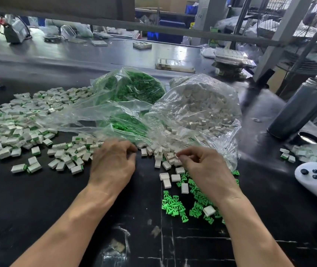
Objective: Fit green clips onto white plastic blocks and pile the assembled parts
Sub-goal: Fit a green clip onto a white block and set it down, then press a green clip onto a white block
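Observation:
My left hand (113,162) hovers palm down with curled fingers at the mouth of the clear bags; it is blurred and its underside is hidden. The thumb and forefinger of my right hand (202,164) pinch a white block at the edge of the loose white blocks (165,164). Loose green clips (175,206) lie under and beside my right wrist. Behind my hands are a bag of white blocks (198,105) and a bag of green clips (134,87). A wide pile of assembled parts (15,120) spreads over the left.
The work surface is a black table (38,199). On the right stand a dark metal flask (304,108) and a white handheld device (315,176). Next to them is a small bag of parts (311,153). Trays and clutter sit at the back.

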The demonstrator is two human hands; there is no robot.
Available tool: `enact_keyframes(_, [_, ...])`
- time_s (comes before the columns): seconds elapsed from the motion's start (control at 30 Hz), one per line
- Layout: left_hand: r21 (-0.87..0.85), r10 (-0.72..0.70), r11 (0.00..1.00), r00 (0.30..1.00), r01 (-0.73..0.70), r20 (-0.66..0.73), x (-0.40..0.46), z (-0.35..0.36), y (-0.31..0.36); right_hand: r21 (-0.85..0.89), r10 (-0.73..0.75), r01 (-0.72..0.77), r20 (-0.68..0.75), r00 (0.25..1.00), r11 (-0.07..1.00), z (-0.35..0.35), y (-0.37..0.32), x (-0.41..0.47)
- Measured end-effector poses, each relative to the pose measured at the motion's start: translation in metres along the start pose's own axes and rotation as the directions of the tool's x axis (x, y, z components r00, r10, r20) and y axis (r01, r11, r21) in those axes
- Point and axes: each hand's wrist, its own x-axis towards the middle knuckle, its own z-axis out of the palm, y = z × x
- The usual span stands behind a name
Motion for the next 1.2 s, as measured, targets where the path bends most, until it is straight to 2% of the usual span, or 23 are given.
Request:
enact_keyframes(0.1, [-0.208,0.045,0.978,0.983,-0.007,0.178,-0.007,0.003,0.008,-0.148,0.076,-0.067,0.058,0.995,0.987,-0.006,0.000,0.000])
enact_keyframes(0.17, [-0.277,0.117,0.960,0.954,-0.037,0.277,-0.012,0.007,0.012,-0.149,0.110,-0.103,0.043,0.993,0.984,-0.012,0.001,0.001])
enact_keyframes(0.3, [-0.342,0.240,0.934,0.890,-0.103,0.387,-0.015,0.009,0.014,-0.222,0.179,-0.157,0.084,0.980,0.962,-0.018,0.003,0.003])
enact_keyframes(0.47, [-0.329,0.277,0.935,0.847,-0.130,0.454,-0.015,0.009,0.016,-0.232,0.180,-0.151,0.109,0.978,0.961,-0.012,0.003,0.002])
enact_keyframes(0.93, [-0.304,0.196,0.948,0.920,-0.090,0.339,-0.015,0.010,0.018,-0.424,0.143,-0.088,0.101,0.984,0.901,-0.003,-0.008,0.000])
enact_keyframes(1.07, [-0.406,0.161,0.914,0.942,-0.029,0.295,-0.015,0.010,0.019,-0.469,0.123,-0.067,0.091,0.988,0.880,0.000,-0.011,-0.001])
enact_keyframes(1.2, [-0.562,0.123,0.825,0.953,0.057,0.276,-0.015,0.008,0.021,-0.420,0.121,-0.072,0.089,0.989,0.904,-0.001,-0.010,-0.002])
